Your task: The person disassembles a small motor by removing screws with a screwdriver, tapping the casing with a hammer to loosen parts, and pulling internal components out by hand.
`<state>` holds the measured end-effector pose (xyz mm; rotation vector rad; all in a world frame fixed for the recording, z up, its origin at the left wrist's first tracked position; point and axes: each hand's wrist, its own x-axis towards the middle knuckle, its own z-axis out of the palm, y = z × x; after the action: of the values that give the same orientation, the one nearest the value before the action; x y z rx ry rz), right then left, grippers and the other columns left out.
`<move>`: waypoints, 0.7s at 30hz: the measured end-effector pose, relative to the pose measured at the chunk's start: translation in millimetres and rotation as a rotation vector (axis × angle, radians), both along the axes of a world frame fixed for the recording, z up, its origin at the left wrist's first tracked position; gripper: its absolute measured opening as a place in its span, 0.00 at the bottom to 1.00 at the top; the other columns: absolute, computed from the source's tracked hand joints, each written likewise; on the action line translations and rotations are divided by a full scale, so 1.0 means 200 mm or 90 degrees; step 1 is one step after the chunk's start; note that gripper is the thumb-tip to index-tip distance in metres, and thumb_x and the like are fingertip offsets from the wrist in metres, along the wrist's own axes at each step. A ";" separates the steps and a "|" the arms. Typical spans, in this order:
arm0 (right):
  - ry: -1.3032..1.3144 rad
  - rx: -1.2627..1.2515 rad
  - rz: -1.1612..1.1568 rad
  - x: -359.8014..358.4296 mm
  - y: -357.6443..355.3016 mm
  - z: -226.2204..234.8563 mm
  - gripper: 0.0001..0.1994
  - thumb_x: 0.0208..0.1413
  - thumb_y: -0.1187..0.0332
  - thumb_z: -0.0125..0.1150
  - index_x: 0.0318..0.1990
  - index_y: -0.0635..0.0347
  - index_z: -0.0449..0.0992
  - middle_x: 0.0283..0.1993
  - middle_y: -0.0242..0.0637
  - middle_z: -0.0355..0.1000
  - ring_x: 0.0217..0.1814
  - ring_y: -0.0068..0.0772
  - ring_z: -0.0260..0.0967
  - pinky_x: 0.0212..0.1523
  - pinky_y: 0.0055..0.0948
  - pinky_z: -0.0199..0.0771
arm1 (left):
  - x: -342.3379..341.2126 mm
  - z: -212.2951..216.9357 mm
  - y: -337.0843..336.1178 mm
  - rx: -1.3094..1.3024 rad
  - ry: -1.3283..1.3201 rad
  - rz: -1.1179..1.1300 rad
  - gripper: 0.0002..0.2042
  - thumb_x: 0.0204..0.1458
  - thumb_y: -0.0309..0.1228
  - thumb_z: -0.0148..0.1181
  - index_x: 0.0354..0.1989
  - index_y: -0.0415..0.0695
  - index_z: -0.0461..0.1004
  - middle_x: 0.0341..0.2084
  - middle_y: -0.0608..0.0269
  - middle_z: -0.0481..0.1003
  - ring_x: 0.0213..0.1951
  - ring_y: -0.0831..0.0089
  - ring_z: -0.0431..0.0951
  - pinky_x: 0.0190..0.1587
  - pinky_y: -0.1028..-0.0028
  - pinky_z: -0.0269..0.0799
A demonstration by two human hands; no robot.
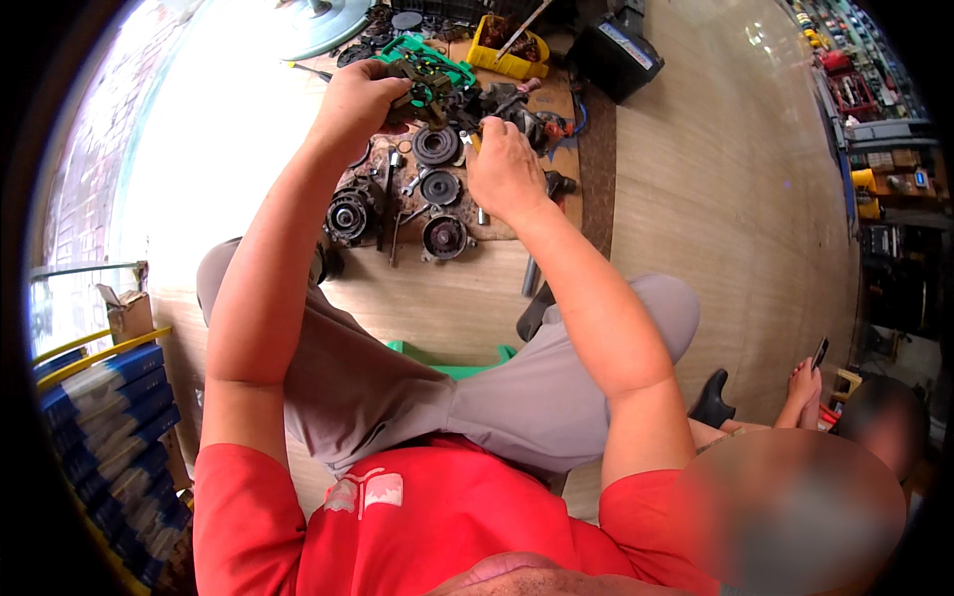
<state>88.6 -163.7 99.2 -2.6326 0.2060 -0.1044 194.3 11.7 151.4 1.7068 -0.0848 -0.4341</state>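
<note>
My left hand [360,104] is closed around the edge of a dark, greenish-brown part [425,91] with bright green spots, holding it up over the work board. To its right, my right hand [505,171] is curled with its fingers pinched on a small tool with a yellow part [475,142]; its exact kind is unclear. Beneath the hands lie a round dark ring-shaped part [435,146], a pulley-like disc [439,186] and another round metal part [446,236]. At the left sits a larger round metal housing [350,215], with wrenches [411,183] between.
A yellow bin [507,50] with reddish-brown parts stands at the back, beside a black battery [614,58]. An open green case [437,60] lies behind my left hand. Blue boxes [109,427] are stacked at left. Another person [795,402] sits at right, holding a phone.
</note>
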 end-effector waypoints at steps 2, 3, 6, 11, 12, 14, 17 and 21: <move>-0.072 0.001 0.028 0.00 -0.02 -0.03 0.15 0.61 0.63 0.56 0.48 0.66 0.66 0.48 0.55 0.69 0.53 0.57 0.67 0.54 0.48 0.68 | 0.00 0.03 0.00 -0.012 0.015 -0.001 0.13 0.57 0.30 0.59 0.44 0.32 0.73 0.31 0.57 0.78 0.25 0.72 0.81 0.27 0.74 0.79; -0.108 0.001 0.043 0.00 -0.03 -0.04 0.14 0.62 0.63 0.54 0.45 0.66 0.67 0.46 0.56 0.69 0.51 0.57 0.68 0.53 0.48 0.68 | 0.01 0.03 0.00 -0.018 0.023 -0.002 0.13 0.57 0.30 0.59 0.44 0.32 0.73 0.30 0.58 0.78 0.25 0.72 0.81 0.27 0.74 0.79; -0.106 -0.005 0.078 -0.01 -0.02 -0.02 0.14 0.61 0.63 0.55 0.45 0.66 0.67 0.45 0.55 0.69 0.51 0.58 0.68 0.53 0.49 0.69 | 0.01 0.03 0.02 0.018 -0.018 -0.027 0.12 0.57 0.30 0.58 0.44 0.32 0.73 0.30 0.58 0.78 0.24 0.73 0.81 0.26 0.74 0.78; -0.101 0.003 0.064 -0.03 0.02 -0.02 0.15 0.61 0.63 0.56 0.47 0.65 0.67 0.44 0.54 0.70 0.49 0.58 0.68 0.51 0.50 0.69 | -0.02 0.03 0.00 0.035 -0.036 -0.020 0.11 0.57 0.29 0.58 0.42 0.32 0.74 0.28 0.59 0.78 0.24 0.73 0.81 0.24 0.76 0.77; -0.110 0.001 0.060 -0.04 0.02 -0.02 0.15 0.61 0.63 0.56 0.47 0.65 0.67 0.44 0.54 0.70 0.49 0.58 0.69 0.51 0.50 0.69 | -0.02 0.03 0.00 0.032 -0.024 -0.018 0.11 0.57 0.28 0.58 0.42 0.32 0.74 0.28 0.59 0.78 0.24 0.73 0.81 0.24 0.76 0.77; -0.131 -0.008 0.063 -0.02 0.01 -0.04 0.16 0.60 0.62 0.57 0.48 0.64 0.67 0.44 0.54 0.70 0.49 0.58 0.68 0.50 0.50 0.70 | -0.01 0.01 0.00 0.031 -0.023 -0.012 0.11 0.57 0.28 0.58 0.43 0.32 0.74 0.28 0.59 0.78 0.24 0.73 0.81 0.24 0.76 0.78; -0.107 0.023 0.049 0.01 0.01 -0.07 0.15 0.60 0.63 0.58 0.47 0.65 0.68 0.43 0.56 0.72 0.48 0.60 0.70 0.50 0.51 0.71 | -0.02 -0.03 -0.02 0.024 -0.072 -0.009 0.11 0.57 0.28 0.58 0.43 0.33 0.73 0.29 0.58 0.78 0.25 0.73 0.81 0.24 0.75 0.78; 0.093 0.125 -0.013 0.05 0.06 0.07 0.16 0.61 0.63 0.55 0.48 0.68 0.70 0.44 0.61 0.74 0.50 0.61 0.73 0.53 0.50 0.71 | -0.02 -0.08 -0.02 -0.014 -0.128 0.005 0.10 0.51 0.25 0.59 0.37 0.28 0.75 0.26 0.56 0.77 0.26 0.70 0.81 0.26 0.70 0.82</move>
<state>99.1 -152.2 112.4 -2.4433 0.2786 0.0967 191.3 7.7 135.8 1.7245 -0.2276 -0.2533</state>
